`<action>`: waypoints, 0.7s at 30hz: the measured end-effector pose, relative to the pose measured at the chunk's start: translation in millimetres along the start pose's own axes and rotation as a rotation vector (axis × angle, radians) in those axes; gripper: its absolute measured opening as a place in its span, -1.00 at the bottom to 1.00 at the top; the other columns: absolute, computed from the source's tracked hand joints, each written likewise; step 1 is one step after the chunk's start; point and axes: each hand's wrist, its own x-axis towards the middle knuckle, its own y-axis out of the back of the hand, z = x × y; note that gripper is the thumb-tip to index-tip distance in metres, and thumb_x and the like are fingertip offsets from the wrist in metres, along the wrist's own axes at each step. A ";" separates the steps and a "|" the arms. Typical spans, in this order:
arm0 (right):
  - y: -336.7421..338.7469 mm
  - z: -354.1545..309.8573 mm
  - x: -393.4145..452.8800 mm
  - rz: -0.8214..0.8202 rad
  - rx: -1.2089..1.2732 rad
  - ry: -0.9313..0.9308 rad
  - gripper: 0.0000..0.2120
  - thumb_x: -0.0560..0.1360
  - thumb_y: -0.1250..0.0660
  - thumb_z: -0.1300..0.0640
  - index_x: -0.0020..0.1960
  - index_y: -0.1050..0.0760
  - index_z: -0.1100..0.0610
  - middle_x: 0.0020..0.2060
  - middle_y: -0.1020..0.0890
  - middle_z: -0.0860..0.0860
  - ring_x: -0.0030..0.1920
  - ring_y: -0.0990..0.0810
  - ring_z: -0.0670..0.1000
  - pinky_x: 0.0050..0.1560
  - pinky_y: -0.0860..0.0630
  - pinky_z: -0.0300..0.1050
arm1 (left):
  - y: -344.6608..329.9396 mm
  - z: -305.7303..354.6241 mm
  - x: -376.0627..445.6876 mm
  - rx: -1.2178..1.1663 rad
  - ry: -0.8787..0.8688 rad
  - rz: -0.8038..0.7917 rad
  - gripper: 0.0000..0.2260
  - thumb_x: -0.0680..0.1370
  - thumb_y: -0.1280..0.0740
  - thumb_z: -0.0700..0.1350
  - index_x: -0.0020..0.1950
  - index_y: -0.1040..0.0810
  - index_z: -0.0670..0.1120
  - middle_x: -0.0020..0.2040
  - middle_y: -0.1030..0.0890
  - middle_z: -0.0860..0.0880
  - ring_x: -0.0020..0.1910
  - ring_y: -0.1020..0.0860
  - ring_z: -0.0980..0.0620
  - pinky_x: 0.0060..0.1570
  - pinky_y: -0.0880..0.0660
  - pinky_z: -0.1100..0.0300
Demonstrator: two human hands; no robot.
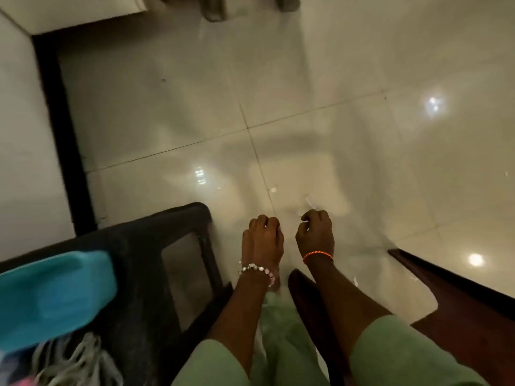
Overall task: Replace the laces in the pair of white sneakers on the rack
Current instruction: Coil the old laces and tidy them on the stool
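Nearest, pale green sleeves (390, 355) lead to both hands. The left hand (262, 240) and right hand (315, 235) hang side by side, fingers curled, seemingly holding nothing, though blur hides detail. No white sneakers or rack show; neither hand is nearer.

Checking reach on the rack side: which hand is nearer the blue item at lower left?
Left. The left hand, with the beaded bracelet, hangs just right of the dark rack that carries the blue item. The right hand is farther right, over the floor tiles.
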 end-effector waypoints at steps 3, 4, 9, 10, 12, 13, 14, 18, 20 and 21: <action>-22.8 49.6 32.5 -0.045 -0.099 -0.199 -0.77 0.47 -0.21 0.33 0.12 -0.49 0.28 0.14 -0.45 0.22 0.17 -0.43 0.24 0.00 -0.41 0.03 | -62.0 -14.0 22.4 0.002 -0.033 -0.189 -0.84 0.28 -0.50 -0.29 -0.21 -0.58 -0.16 -0.28 -0.56 -0.12 -0.31 -0.57 -0.16 -0.44 -0.47 0.11; -20.7 52.1 39.4 -0.075 -0.133 -0.208 -0.74 0.48 -0.21 0.32 0.15 -0.48 0.27 0.16 -0.44 0.22 0.19 -0.42 0.24 0.03 -0.41 0.03 | -61.1 -16.7 22.1 -0.018 -0.016 -0.227 -0.85 0.30 -0.49 -0.30 -0.18 -0.59 -0.17 -0.24 -0.57 -0.13 -0.27 -0.57 -0.19 -0.40 -0.49 0.08; -74.1 120.7 106.5 -0.078 -0.121 -0.298 -0.70 0.49 -0.25 0.27 0.21 -0.46 0.24 0.17 -0.44 0.23 0.20 -0.42 0.25 0.08 -0.41 0.03 | -163.6 -41.4 68.1 0.017 -0.103 -0.370 -0.77 0.54 -0.29 -0.18 0.19 -0.54 -0.15 0.11 -0.54 -0.15 0.11 -0.51 -0.18 0.00 -0.46 0.00; -75.1 117.3 113.9 -0.117 -0.123 -0.271 -0.68 0.49 -0.26 0.26 0.24 -0.45 0.23 0.18 -0.44 0.22 0.21 -0.42 0.25 0.09 -0.41 0.03 | -164.4 -41.7 74.6 0.033 -0.091 -0.377 -0.74 0.56 -0.27 -0.16 0.24 -0.51 -0.14 0.16 -0.52 -0.14 0.14 -0.49 -0.16 0.03 -0.44 0.00; -110.4 146.1 135.5 -0.126 -0.111 -0.272 -0.62 0.50 -0.28 0.23 0.31 -0.41 0.21 0.24 -0.42 0.21 0.25 -0.40 0.24 0.16 -0.38 0.03 | -213.1 -48.5 92.9 0.025 -0.140 -0.410 -0.69 0.57 -0.26 -0.13 0.32 -0.46 -0.10 0.21 -0.47 -0.13 0.18 -0.46 -0.14 0.05 -0.43 0.01; -111.7 143.6 141.0 -0.152 -0.109 -0.240 -0.58 0.50 -0.29 0.22 0.34 -0.38 0.21 0.27 -0.40 0.20 0.27 -0.38 0.24 0.20 -0.37 0.02 | -215.7 -47.8 98.6 0.021 -0.134 -0.424 -0.66 0.56 -0.27 -0.13 0.34 -0.44 -0.08 0.22 -0.45 -0.13 0.19 -0.45 -0.14 0.05 -0.43 0.02; -138.7 168.0 150.9 -0.144 -0.106 -0.251 -0.55 0.50 -0.30 0.22 0.37 -0.34 0.21 0.31 -0.37 0.19 0.29 -0.36 0.24 0.23 -0.35 0.02 | -250.5 -54.3 105.5 0.020 -0.172 -0.449 -0.64 0.55 -0.28 -0.14 0.35 -0.42 -0.07 0.23 -0.44 -0.14 0.19 -0.44 -0.15 0.04 -0.43 0.02; -175.9 190.1 168.3 -0.105 -0.137 -0.282 -0.50 0.50 -0.32 0.16 0.38 -0.28 0.24 0.35 -0.29 0.17 0.32 -0.32 0.21 0.24 -0.36 0.03 | -299.6 -66.3 128.1 0.087 -0.210 -0.490 -0.59 0.53 -0.30 -0.15 0.38 -0.37 -0.03 0.28 -0.38 -0.15 0.19 -0.43 -0.16 0.04 -0.45 0.01; -190.9 198.6 175.5 -0.085 -0.140 -0.304 -0.51 0.50 -0.33 0.12 0.37 -0.29 0.22 0.33 -0.29 0.17 0.31 -0.31 0.21 0.23 -0.37 0.04 | -317.8 -75.1 138.6 0.141 -0.269 -0.491 -0.57 0.53 -0.30 -0.14 0.40 -0.36 -0.02 0.27 -0.38 -0.16 0.16 -0.44 -0.18 0.01 -0.46 0.00; -195.7 200.3 176.0 -0.072 -0.143 -0.305 -0.53 0.50 -0.32 0.12 0.35 -0.31 0.21 0.31 -0.30 0.18 0.30 -0.30 0.20 0.22 -0.37 0.04 | -322.4 -79.1 142.4 0.156 -0.296 -0.481 -0.59 0.54 -0.29 -0.15 0.39 -0.39 -0.03 0.25 -0.38 -0.18 0.14 -0.44 -0.19 -0.02 -0.46 -0.01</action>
